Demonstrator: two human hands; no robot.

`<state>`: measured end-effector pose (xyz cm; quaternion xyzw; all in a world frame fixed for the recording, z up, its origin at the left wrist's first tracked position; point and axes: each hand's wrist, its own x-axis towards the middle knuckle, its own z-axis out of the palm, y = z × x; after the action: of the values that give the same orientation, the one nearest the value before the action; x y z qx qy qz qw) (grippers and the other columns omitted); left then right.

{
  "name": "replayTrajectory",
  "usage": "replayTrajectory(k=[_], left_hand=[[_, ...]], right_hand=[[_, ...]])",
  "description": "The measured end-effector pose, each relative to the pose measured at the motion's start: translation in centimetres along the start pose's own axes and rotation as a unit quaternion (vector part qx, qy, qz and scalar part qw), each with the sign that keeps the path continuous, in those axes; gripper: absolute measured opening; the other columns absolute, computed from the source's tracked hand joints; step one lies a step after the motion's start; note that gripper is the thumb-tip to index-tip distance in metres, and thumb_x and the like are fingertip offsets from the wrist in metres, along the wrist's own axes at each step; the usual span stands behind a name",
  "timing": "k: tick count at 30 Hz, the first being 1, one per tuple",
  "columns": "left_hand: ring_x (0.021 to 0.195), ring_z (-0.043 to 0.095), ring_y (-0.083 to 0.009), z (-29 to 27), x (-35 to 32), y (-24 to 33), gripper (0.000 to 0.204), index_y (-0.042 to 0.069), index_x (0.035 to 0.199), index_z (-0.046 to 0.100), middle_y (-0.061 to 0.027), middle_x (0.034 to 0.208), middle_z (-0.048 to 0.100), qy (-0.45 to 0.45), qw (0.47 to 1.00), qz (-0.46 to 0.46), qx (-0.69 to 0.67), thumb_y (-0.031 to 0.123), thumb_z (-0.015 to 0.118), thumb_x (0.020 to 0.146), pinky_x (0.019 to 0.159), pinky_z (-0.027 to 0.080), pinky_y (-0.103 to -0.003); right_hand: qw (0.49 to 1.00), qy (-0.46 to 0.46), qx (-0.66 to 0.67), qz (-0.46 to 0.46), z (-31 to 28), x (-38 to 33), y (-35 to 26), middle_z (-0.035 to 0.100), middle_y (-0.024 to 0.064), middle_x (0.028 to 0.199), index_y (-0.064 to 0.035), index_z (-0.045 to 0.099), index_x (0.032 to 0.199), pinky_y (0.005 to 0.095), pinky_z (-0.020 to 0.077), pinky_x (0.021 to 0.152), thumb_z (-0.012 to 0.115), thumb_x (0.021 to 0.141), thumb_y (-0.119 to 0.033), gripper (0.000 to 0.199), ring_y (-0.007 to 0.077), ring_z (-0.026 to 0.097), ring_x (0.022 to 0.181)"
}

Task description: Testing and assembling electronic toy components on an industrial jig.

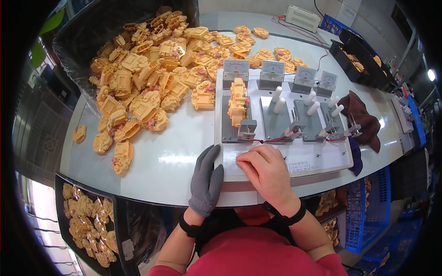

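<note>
My left hand point(206, 181), in a grey glove, rests at the near left corner of a white test board point(299, 172). Its fingers are stretched out, the thumb apart, with nothing in them. My bare right hand point(266, 171) lies over the board's front edge, fingers bent together toward the thumb; nothing shows between them. Beyond both hands, a yellow plastic gear housing point(237, 103) stands upright on the leftmost grey fixture plate. A grey metal bracket point(247, 130) with red and black wires is at its near end. Behind it sits an analog panel meter point(235, 71).
Yellow housings point(147, 106) spill from a black lined bin point(76, 46) at the left. White pegs point(279, 106) rise from other fixtures. A dark cloth point(361, 119) lies to the right, a power supply box point(302, 18) at the back. Black trays point(347, 62) hold more housings.
</note>
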<state>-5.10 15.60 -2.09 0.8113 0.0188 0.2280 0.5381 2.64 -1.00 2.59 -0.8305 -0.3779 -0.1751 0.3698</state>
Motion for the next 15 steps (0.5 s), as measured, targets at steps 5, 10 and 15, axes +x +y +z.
replayTrajectory(k=[5,10,15], left_hand=[[0.125,0.053,-0.0336,-0.1,0.0,0.2,0.045,-0.003,0.139,0.050,-0.0228,0.139,0.050,0.008,1.000,0.001,0.005,0.008,0.052,0.095,0.105,0.042,-0.037],[0.125,0.054,-0.0339,-0.3,-0.1,-0.2,0.045,0.001,0.139,0.051,-0.0223,0.139,0.050,0.014,1.000,0.018,0.020,0.010,0.056,0.095,0.103,0.044,-0.036],[0.118,0.056,-0.0336,-5.1,3.6,-0.4,0.050,0.008,0.139,0.053,-0.0174,0.135,0.055,-0.077,0.992,-0.027,0.101,0.021,0.067,0.093,0.101,0.046,-0.038]], right_hand=[[1.000,0.005,-0.007,-0.016,0.2,0.1,0.1,0.060,0.0018,0.089,-0.0119,0.067,0.093,0.0351,0.0435,0.073,0.074,0.083,-0.013,0.012,0.0223,0.059,0.085],[1.000,0.000,0.001,-0.013,0.4,0.2,-0.1,0.060,0.0036,0.089,-0.0104,0.068,0.092,0.0359,0.0445,0.075,0.075,0.082,-0.012,0.012,0.0245,0.060,0.086],[1.000,0.004,-0.005,0.006,0.0,0.0,0.0,0.061,0.0055,0.089,-0.0092,0.069,0.092,0.0376,0.0453,0.077,0.074,0.082,-0.011,0.011,0.0264,0.060,0.087]])
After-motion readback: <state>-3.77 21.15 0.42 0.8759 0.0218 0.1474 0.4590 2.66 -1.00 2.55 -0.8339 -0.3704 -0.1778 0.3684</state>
